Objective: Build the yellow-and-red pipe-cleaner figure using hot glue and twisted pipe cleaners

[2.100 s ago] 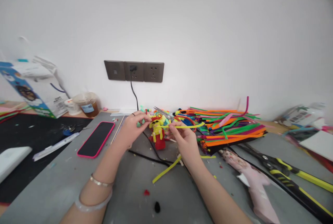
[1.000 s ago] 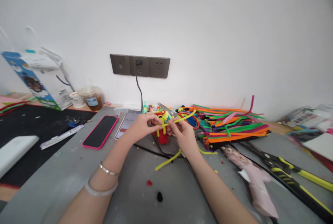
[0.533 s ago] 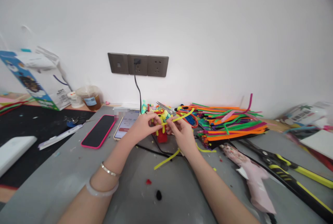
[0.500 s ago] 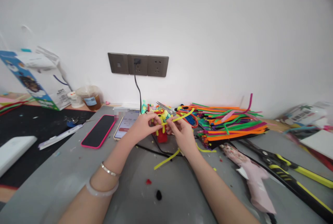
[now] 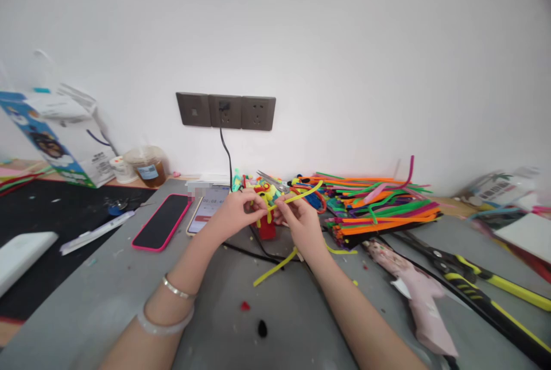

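Note:
A yellow pipe cleaner (image 5: 307,191) is pinched between the fingertips of both hands, its free end sticking out to the upper right. My left hand (image 5: 241,209) grips it near its left end, with thumb and forefinger closed. Close beside it, my right hand (image 5: 301,221) holds it between thumb and fingers. Behind the fingers lies a jumble of colourful pieces (image 5: 262,183) with scissors (image 5: 271,179) on top, partly hidden by the hands. A red piece (image 5: 267,229) shows just below the fingertips. Another yellow pipe cleaner (image 5: 275,268) lies on the table under my right wrist.
Bundled coloured pipe cleaners (image 5: 387,209) lie at the right, near a pink glue gun (image 5: 413,295) and yellow-black pliers (image 5: 465,284). Two phones, one pink-edged (image 5: 162,222) and one showing a timer (image 5: 205,209), lie left. A black cable (image 5: 226,152) drops from the wall socket.
The camera view has shifted slightly, so the scene sits a little lower. Both hands keep nearly the same pinch on the yellow pipe cleaner.

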`<state>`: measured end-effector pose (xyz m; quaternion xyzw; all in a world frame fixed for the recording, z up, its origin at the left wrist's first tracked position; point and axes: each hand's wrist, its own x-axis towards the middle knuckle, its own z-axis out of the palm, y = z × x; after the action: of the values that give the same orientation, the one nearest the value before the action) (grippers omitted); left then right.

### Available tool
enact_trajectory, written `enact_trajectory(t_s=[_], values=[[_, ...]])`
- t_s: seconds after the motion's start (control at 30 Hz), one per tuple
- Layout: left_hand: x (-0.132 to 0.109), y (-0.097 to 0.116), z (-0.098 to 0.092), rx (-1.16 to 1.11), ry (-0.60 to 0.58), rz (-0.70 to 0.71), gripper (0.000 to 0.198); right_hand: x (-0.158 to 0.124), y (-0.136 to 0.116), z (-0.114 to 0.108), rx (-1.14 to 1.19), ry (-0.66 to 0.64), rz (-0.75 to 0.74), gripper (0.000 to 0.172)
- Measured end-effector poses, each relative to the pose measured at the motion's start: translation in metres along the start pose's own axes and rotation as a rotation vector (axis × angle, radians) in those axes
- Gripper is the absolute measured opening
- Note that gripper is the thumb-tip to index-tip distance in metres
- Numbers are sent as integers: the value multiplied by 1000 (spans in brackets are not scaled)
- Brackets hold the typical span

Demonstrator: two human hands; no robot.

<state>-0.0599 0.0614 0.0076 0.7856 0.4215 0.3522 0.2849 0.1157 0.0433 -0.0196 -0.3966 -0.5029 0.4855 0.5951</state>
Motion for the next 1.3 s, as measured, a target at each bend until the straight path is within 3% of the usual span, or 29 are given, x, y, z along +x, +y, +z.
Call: enact_trajectory(t_s=[0.23,0.47,0.63,0.77,0.93,1.1,1.3], values=[[-1,2,1,-36,-19,22,9,-1,-4,2,63,-2,6,40],[-4,18,2,-125,-99,65,11,-1,-9,0,133,-12,43,38],[-7,29,1,-243,-167,45,18,-6,-15,2,254,-98,111,32],[-5,31,5,-380,-25,41,25,-8,-20,0,374,-18,151,34],[-1,24,18,-494,257,-96,33,-7,-20,-9,385,182,28,33],[-4,26,33,-694,219,-269,42,-12,-18,-12,233,146,-63,26],[-5,39,36,-885,210,-357,45,-16,-21,-8,128,129,-137,26]])
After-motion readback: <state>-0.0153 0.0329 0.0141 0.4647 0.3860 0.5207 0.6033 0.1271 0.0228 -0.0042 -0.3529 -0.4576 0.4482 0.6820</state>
